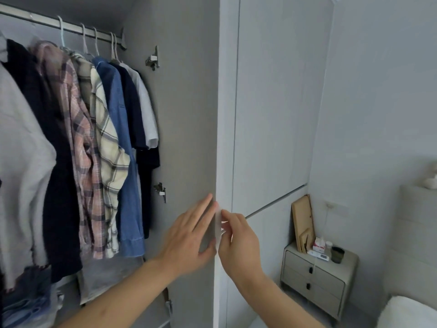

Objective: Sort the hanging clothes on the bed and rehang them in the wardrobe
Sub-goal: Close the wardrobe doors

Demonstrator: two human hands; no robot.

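Observation:
The wardrobe stands open, and several shirts hang from its rail (71, 28) on pale hangers: a white top (21, 150), a dark garment (56, 185), a pink plaid shirt (80, 150), a cream plaid shirt (108, 150), a denim shirt (125, 162), a navy one (137, 114) and a light grey one (149, 110). The grey wardrobe door (184, 114) is swung out towards me, edge-on. My left hand (189, 237) lies flat with straight fingers on the door's inner face. From the outer side, my right hand (238, 242) grips the door's front edge with curled fingers.
Folded clothes (23, 308) lie on the wardrobe floor at the lower left. Right of the door are closed pale panels (272, 114). A nightstand (316, 280) with a cup, boxes and leaning boards stands against the wall. A white corner of the bed (411, 311) shows at the lower right.

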